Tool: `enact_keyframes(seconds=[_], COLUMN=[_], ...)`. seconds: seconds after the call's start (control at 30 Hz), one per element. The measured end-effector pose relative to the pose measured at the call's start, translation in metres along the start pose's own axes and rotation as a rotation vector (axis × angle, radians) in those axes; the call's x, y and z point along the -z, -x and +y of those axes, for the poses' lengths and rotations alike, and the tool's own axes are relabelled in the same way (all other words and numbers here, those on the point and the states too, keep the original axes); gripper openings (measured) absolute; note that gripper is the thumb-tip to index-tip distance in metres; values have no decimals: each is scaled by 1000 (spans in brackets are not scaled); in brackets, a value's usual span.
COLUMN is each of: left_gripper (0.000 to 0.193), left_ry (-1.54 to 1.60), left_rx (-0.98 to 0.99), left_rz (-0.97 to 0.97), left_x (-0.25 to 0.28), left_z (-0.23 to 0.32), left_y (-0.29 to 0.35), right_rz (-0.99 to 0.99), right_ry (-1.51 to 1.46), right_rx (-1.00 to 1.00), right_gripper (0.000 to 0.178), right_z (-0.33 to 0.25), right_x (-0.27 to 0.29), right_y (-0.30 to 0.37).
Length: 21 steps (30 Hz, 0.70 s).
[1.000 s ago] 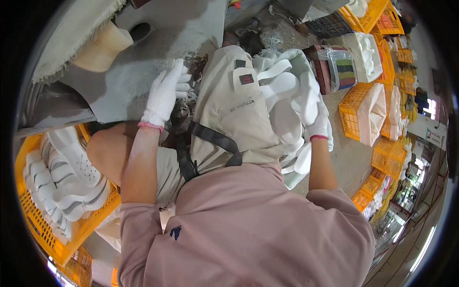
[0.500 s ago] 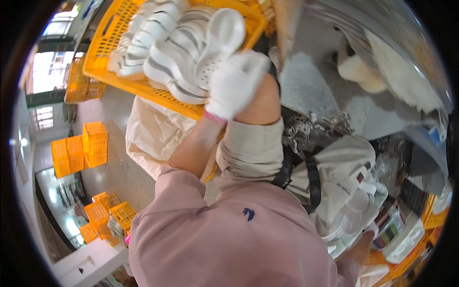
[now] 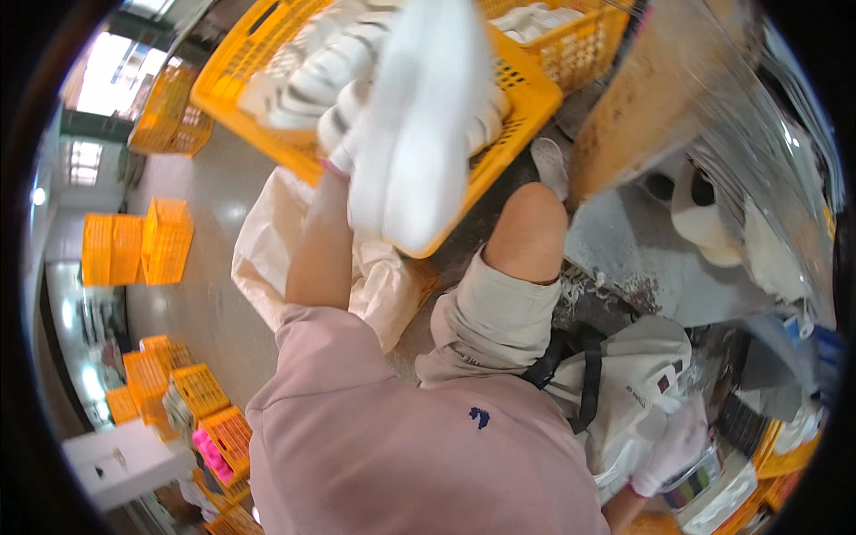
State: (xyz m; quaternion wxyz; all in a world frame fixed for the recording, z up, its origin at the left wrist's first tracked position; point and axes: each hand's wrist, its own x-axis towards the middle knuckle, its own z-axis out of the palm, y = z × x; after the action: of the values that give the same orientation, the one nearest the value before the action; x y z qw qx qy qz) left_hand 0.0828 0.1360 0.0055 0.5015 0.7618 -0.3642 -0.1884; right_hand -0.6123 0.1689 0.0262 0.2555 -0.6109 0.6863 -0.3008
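Observation:
A pair of long white shoe soles [image 3: 423,134], blurred by motion, is held up in front of the orange crate [image 3: 259,134]. My left hand [image 3: 347,153], in a white glove with a pink cuff, grips them, its fingers mostly hidden behind the soles. More white soles [image 3: 343,67] stand packed in rows inside that crate. Low on the right, my white-gloved right hand [image 3: 676,446] is over the side of a pale grey bag-like cloth [image 3: 633,366] with dark straps. Its fingers are smeared, and I cannot make out whether they hold anything.
Behind the crate is a second orange crate [image 3: 584,45] with white pieces. A pale sack [image 3: 267,241] lies below the first crate. Grey sheeting and a tan panel [image 3: 642,107] rise at the right. Several orange crates [image 3: 165,241] stand on the floor at left.
My left hand has lifted white soles up from the crate, toward me. My right hand has moved up into fuller view at the right. The whole view has shifted slightly.

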Motion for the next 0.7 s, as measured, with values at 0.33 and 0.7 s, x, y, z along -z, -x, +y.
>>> enact_keyframes(seconds=[0.33,0.7], left_gripper=[26,25], left_ry=[-259,-399], left_rx=[-272,-215], left_rz=[-334,290], left_x=[-70,-68], left_z=[56,70], left_y=[241,23], right_rz=[-686,-302], right_ry=[-556,-628], right_rx=[7,-380], right_gripper=[97,68], right_z=[-126,5], right_x=[-116,4], right_y=[6,13])
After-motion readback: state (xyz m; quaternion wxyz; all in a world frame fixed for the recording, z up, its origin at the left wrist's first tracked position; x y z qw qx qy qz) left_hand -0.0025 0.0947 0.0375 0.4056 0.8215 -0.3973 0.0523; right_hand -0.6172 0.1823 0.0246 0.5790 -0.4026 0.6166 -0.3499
